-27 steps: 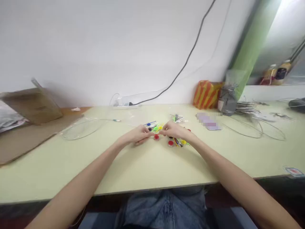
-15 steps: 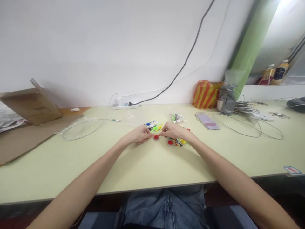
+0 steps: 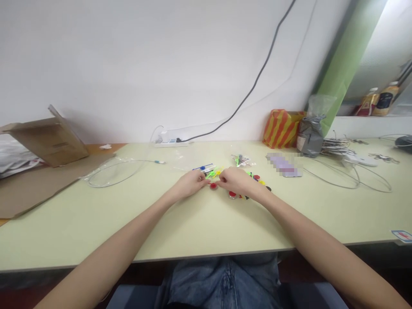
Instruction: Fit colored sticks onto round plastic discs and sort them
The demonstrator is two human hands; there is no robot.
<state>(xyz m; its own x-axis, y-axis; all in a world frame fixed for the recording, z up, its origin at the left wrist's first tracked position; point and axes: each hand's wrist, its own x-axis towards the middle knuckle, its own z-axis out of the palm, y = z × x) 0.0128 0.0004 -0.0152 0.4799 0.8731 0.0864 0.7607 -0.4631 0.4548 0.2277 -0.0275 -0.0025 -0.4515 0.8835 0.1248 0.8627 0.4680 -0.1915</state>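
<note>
A small red round plastic piece with thin red arms at its sides sits low over the table between my hands. My left hand is closed in a pinch at its left end. From the other side my right hand pinches its right end, fingertips partly hidden. Just behind them lie a blue piece with a thin stick and yellow and green pieces. Partly covered by my right hand and wrist is a pile of coloured pieces, including a red disc and another red disc.
A clear bag with small pieces lies behind my right hand. Right of it are a phone, a striped bag and a grey bag. A cable loop and cardboard lie left. A power strip stands by the wall.
The view has shifted slightly, so things appear a little further right. My right hand has turned and covers more of the pile. Both hands remain at the red piece.
</note>
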